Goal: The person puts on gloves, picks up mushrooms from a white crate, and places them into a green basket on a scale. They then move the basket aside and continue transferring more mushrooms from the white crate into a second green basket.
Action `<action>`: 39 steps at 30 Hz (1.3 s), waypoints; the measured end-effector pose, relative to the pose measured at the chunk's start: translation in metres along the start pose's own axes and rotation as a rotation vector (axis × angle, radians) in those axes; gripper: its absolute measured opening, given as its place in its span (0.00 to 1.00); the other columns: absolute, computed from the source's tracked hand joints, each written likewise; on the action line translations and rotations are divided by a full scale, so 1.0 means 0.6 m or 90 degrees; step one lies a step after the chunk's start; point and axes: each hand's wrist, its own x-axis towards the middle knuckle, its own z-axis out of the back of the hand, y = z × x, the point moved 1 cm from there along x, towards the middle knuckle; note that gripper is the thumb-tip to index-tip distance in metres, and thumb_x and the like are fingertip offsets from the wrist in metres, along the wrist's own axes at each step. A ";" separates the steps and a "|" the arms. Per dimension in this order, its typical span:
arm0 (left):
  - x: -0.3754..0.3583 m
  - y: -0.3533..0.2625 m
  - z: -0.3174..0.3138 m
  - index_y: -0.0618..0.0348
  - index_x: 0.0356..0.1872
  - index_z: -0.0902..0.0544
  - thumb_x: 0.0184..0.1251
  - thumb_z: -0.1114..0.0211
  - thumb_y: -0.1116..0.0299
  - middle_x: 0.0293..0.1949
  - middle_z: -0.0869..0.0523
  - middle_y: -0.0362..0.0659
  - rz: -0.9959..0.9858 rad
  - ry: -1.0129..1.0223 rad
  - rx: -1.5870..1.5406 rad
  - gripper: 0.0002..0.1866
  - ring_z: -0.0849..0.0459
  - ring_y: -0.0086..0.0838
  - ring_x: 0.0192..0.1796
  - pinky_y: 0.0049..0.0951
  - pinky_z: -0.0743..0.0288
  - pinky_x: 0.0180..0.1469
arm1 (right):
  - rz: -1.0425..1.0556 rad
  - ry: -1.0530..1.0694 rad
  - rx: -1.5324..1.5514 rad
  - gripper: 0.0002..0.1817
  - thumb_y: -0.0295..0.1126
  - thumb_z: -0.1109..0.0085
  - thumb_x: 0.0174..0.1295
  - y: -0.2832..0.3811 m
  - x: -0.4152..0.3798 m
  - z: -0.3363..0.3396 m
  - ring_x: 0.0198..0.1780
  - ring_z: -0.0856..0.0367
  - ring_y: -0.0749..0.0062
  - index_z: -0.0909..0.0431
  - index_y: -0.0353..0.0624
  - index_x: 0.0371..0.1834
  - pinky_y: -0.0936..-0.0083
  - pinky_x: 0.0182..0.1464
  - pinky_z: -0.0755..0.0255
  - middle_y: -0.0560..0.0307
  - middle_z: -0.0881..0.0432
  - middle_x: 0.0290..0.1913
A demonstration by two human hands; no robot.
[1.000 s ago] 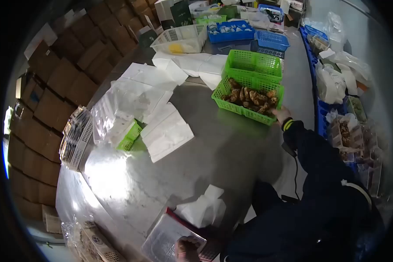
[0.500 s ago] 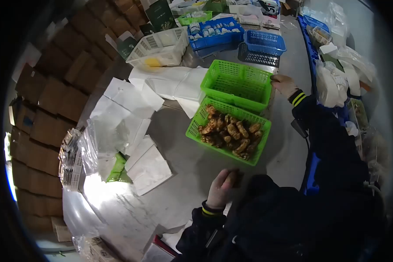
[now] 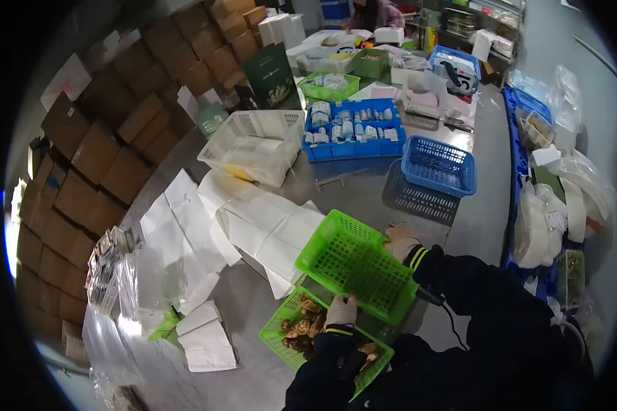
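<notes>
Now the left hand (image 3: 341, 312) lies low in the view, fingers spread and pressed down on the near rim of the empty basket (image 3: 353, 264), a green one, right where it overlaps the full basket (image 3: 296, 327). Whether those fingers clamp the rim or only lie on it cannot be told. The right hand (image 3: 399, 241) is at two o'clock from the left, its fingers curled over the empty basket's far right corner in a closed grip on the rim. So the empty basket sits between the two hands, left hand at its six o'clock edge, right hand at its two o'clock corner.

The full basket, also green, lies at seven o'clock from the left hand, partly under the empty one, and holds brown knobbly roots (image 3: 299, 325); the left wrist crosses above them. Both baskets rest on the grey tabletop (image 3: 363, 195).

White paper sheets (image 3: 253, 219) spread at ten o'clock from the empty basket. A blue basket (image 3: 439, 166) stands at one o'clock from the right hand, well apart, and a blue tray (image 3: 353, 130) of small packs lies beyond at twelve. A white crate (image 3: 253, 144) sits at eleven o'clock. Brown boxes (image 3: 103, 151) are stacked along the left side.
</notes>
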 end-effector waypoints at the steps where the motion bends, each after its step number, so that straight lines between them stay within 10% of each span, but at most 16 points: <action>1: -0.005 -0.008 0.006 0.63 0.50 0.22 0.64 0.43 0.47 0.42 0.17 0.60 0.044 0.040 0.033 0.27 0.19 0.53 0.47 0.44 0.27 0.49 | -0.033 0.083 0.031 0.23 0.41 0.40 0.56 0.011 -0.004 0.011 0.52 0.21 0.49 0.23 0.41 0.53 0.57 0.53 0.26 0.42 0.20 0.50; 7: -0.002 -0.036 -0.057 0.64 0.33 0.22 0.62 0.36 0.60 0.27 0.16 0.51 0.017 -0.082 -0.114 0.14 0.17 0.45 0.31 0.38 0.25 0.36 | 0.035 0.151 0.212 0.29 0.38 0.39 0.52 -0.034 0.041 -0.005 0.55 0.23 0.47 0.26 0.40 0.59 0.60 0.53 0.27 0.40 0.21 0.52; 11: -0.003 -0.028 -0.071 0.53 0.21 0.32 0.62 0.34 0.70 0.19 0.28 0.33 -0.175 -0.095 -0.818 0.15 0.30 0.18 0.22 0.20 0.36 0.24 | 0.033 0.184 0.450 0.32 0.33 0.34 0.47 -0.067 0.048 0.062 0.48 0.21 0.54 0.27 0.33 0.58 0.65 0.50 0.29 0.42 0.19 0.46; 21: -0.180 -0.035 0.025 0.64 0.48 0.21 0.64 0.32 0.62 0.39 0.18 0.38 -0.097 0.077 -0.699 0.18 0.23 0.20 0.39 0.22 0.29 0.41 | 0.173 0.057 0.410 0.18 0.31 0.32 0.45 0.102 -0.111 0.269 0.35 0.26 0.74 0.23 0.32 0.36 0.77 0.39 0.31 0.56 0.22 0.33; 24: -0.307 -0.010 0.098 0.63 0.44 0.19 0.66 0.36 0.62 0.34 0.15 0.44 -0.194 -0.089 -0.639 0.14 0.19 0.25 0.37 0.26 0.26 0.41 | 0.373 -0.020 0.341 0.16 0.30 0.35 0.48 0.201 -0.244 0.292 0.37 0.24 0.74 0.24 0.33 0.39 0.78 0.40 0.30 0.55 0.21 0.35; 32: -0.768 0.371 0.084 0.69 0.41 0.19 0.63 0.36 0.62 0.26 0.17 0.42 0.083 -0.523 -0.762 0.17 0.22 0.23 0.28 0.27 0.26 0.31 | 0.618 0.513 0.541 0.29 0.30 0.43 0.62 0.512 -0.543 -0.012 0.56 0.26 0.69 0.39 0.29 0.63 0.75 0.59 0.33 0.49 0.28 0.59; 35: -0.961 0.507 0.055 0.68 0.38 0.20 0.65 0.37 0.61 0.27 0.17 0.43 0.178 -0.660 -0.889 0.16 0.22 0.22 0.23 0.22 0.27 0.25 | 0.744 0.442 0.338 0.33 0.38 0.44 0.65 0.635 -0.724 -0.144 0.59 0.27 0.65 0.43 0.31 0.68 0.76 0.59 0.33 0.41 0.30 0.61; 39: -1.132 0.623 0.034 0.69 0.37 0.20 0.67 0.38 0.60 0.25 0.17 0.45 0.358 -0.874 -0.916 0.16 0.22 0.24 0.21 0.22 0.27 0.24 | 0.530 0.761 0.238 0.28 0.40 0.43 0.64 0.739 -0.946 -0.298 0.50 0.21 0.67 0.35 0.37 0.63 0.75 0.54 0.29 0.50 0.21 0.53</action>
